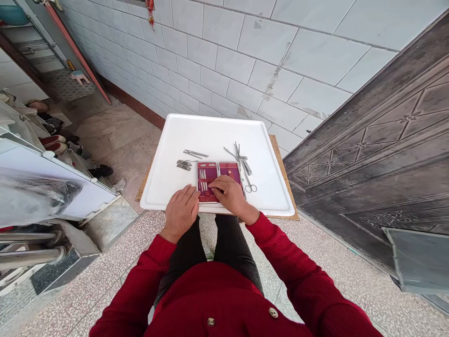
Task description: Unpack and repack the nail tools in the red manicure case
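An open manicure case (pixel 209 198) with a dark red lining lies near the front of a white tray (pixel 210 128). Slim metal manicure tools (pixel 203 179) sit under a band in its left half. My left hand (pixel 180 210) rests flat, fingers outstretched, against the case's left edge. My right hand (pixel 229 192) reaches over the middle of the case, thumb and fingers pinched above the left half; what they hold is hidden. Right of the case lie small scissors (pixel 250 187) and other metal tools. Nail clippers (pixel 184 164) and tweezers (pixel 195 154) lie to its left.
A wooden board (pixel 280 159) shows beneath the tray. Behind stands a tiled wall (pixel 217 65); a dark ornamented door (pixel 368 154) is at the right. Shoes (pixel 54 142) sit on a rack at the left, near a plastic-covered white panel (pixel 42 187).
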A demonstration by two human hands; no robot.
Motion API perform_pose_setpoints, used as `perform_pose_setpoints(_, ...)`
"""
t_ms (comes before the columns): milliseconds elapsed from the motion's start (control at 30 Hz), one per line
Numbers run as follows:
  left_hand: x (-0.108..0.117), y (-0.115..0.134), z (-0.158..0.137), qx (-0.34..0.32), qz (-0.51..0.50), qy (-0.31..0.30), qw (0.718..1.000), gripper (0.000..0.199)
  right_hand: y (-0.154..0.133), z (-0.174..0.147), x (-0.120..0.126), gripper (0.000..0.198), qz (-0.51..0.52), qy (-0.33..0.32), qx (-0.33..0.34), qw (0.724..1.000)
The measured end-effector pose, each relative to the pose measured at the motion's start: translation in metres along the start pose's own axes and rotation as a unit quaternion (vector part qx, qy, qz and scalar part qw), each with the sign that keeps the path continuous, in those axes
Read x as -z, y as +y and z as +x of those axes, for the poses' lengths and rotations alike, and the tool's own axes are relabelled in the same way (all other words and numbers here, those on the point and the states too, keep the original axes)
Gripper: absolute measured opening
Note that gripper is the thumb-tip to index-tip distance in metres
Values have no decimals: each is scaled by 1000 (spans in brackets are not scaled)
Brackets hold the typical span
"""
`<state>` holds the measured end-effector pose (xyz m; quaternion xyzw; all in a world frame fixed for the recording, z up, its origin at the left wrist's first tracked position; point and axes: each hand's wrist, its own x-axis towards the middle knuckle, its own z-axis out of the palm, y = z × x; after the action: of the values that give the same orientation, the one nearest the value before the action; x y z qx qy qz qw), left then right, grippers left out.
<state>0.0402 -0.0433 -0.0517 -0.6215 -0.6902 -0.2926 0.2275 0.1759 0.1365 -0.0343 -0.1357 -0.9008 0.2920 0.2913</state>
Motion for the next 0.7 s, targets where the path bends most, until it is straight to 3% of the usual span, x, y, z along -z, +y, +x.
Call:
perform_pose_setpoints(333, 0, 0, -3, 27, -32, -30, 999, 37, -10, 31, 22, 22, 22, -118, -60, 991)
perform_pose_setpoints(700, 3, 2, 1, 9, -14, -9, 1000, 31, -6, 86, 26, 23, -55, -109, -89, 988)
